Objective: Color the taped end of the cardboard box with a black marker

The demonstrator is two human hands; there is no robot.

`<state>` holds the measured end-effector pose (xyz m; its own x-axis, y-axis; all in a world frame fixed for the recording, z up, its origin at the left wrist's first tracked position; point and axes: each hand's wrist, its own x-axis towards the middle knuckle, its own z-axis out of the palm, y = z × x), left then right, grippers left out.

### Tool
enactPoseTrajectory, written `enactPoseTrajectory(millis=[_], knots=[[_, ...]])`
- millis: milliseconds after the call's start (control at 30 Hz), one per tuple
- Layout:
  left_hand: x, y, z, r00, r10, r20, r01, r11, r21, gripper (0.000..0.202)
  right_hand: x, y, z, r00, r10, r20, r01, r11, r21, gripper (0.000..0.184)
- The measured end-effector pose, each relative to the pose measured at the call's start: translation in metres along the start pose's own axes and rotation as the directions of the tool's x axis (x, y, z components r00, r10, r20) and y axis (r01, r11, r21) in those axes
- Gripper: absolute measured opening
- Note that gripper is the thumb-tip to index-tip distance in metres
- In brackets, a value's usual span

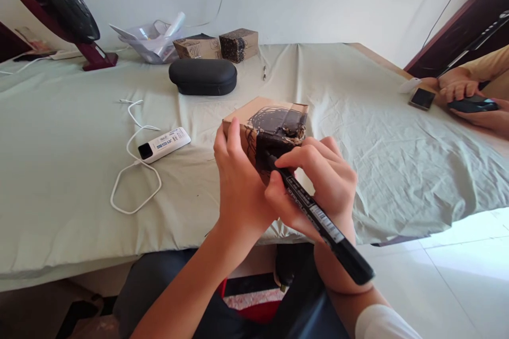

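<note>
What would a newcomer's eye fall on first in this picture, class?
First, the cardboard box at centre, scribbled black, gripped by the left hand while the right hand holds a black marker against its side. Behind it lies a black case; another person's hands rest at far right.

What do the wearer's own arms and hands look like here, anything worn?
The left hand and right hand are bare: no gloves, rings or watch in view. The left forearm is uncovered as far as the frame shows. A white sleeve shows on the right forearm at the picture's bottom edge.
</note>
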<state>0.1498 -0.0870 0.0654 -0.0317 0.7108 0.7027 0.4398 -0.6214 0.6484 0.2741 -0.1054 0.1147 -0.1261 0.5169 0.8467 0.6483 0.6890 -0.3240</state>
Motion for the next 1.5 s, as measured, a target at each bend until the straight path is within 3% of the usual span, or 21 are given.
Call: enactPoseTrajectory(millis=[100, 267, 333, 433, 633, 900, 1133, 1300, 1367, 1500], knots=[[-0.003, 0.008, 0.003, 0.997, 0.003, -0.072, 0.003, 0.997, 0.076, 0.1, 0.001, 0.0, -0.004, 0.999, -0.014, -0.051, 0.015, 1.0, 0.015, 0.016], [-0.003, 0.018, -0.002, 0.998, 0.008, 0.067, -0.017, 0.991, 0.131, 0.113, 0.0, 0.006, -0.008, 0.973, 0.085, -0.213, -0.041, 0.979, 0.202, 0.02], [-0.001, 0.019, -0.01, 0.986, -0.007, 0.164, -0.023, 0.984, 0.178, 0.12, 0.0, 0.01, -0.011, 0.968, 0.153, -0.197, -0.082, 0.942, 0.327, 0.02], [0.004, 0.018, -0.022, 0.958, -0.009, 0.287, -0.045, 0.983, 0.18, 0.118, -0.001, 0.014, -0.016, 0.964, 0.254, -0.083, -0.19, 0.87, 0.454, 0.021], [0.014, 0.014, -0.039, 0.9, 0.056, 0.432, -0.116, 0.987, 0.114, 0.111, 0.002, 0.023, -0.023, 0.932, 0.356, -0.069, -0.291, 0.849, 0.44, 0.024], [0.018, 0.01, -0.044, 0.881, 0.084, 0.465, -0.173, 0.973, 0.152, 0.115, 0.001, 0.045, -0.029, 0.868, 0.484, -0.111, -0.379, 0.79, 0.482, 0.027], [0.02, 0.004, -0.047, 0.873, 0.104, 0.476, -0.197, 0.969, 0.149, 0.114, -0.004, 0.058, -0.038, 0.863, 0.499, -0.08, -0.389, 0.757, 0.526, 0.035], [0.022, -0.001, -0.049, 0.881, 0.088, 0.464, -0.177, 0.972, 0.152, 0.113, -0.001, 0.058, -0.037, 0.848, 0.522, -0.089, -0.379, 0.717, 0.584, 0.027], [0.023, -0.003, -0.049, 0.887, 0.083, 0.455, -0.168, 0.974, 0.15, 0.112, 0.001, 0.055, -0.035, 0.85, 0.51, -0.129, -0.344, 0.725, 0.596, 0.024], [0.024, -0.005, -0.05, 0.889, 0.066, 0.453, -0.149, 0.977, 0.15, 0.11, 0.002, 0.052, -0.031, 0.876, 0.475, -0.086, -0.376, 0.783, 0.495, 0.027]])
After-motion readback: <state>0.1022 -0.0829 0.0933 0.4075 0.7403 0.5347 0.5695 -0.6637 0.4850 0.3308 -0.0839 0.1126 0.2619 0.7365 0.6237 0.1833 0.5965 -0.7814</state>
